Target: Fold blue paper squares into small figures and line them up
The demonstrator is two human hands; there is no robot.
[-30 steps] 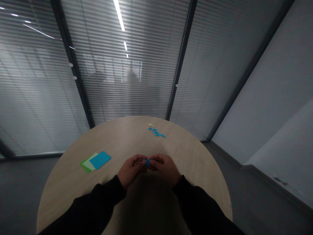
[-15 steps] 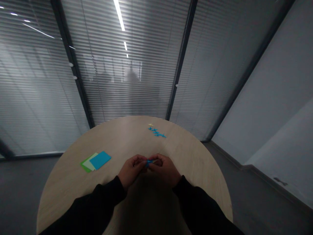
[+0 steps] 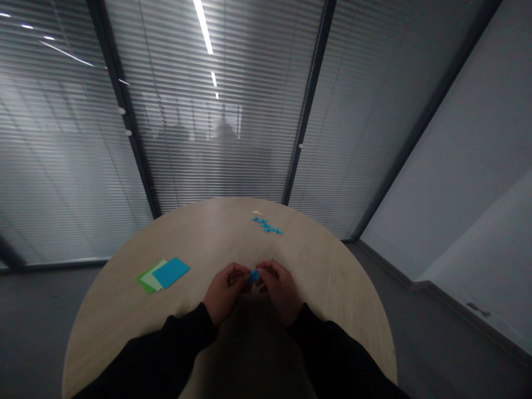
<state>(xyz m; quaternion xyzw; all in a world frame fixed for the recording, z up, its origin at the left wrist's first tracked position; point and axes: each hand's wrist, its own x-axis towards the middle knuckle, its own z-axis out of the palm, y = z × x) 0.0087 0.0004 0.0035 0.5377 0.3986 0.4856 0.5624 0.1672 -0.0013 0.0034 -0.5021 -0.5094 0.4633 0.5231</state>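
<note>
- The left hand and right hand are together over the near half of the round tabletop, their fingertips pinching a small blue folded piece from either side (the fingers hide much of it, so its full shape cannot be told).
- Already shaped: a short row of small blue paper stars lies at 12 o'clock from the hands, near the far rim, with a pale yellow paper star just beyond its left end. The blue stars overlap too closely to count with certainty.
- Still flat: at 9 o'clock lies a fanned stack, with a blue sheet on top of a pale green sheet, over a green sheet.
- Holding things: only the tabletop bears them, both the row and the stack resting directly on it.
</note>
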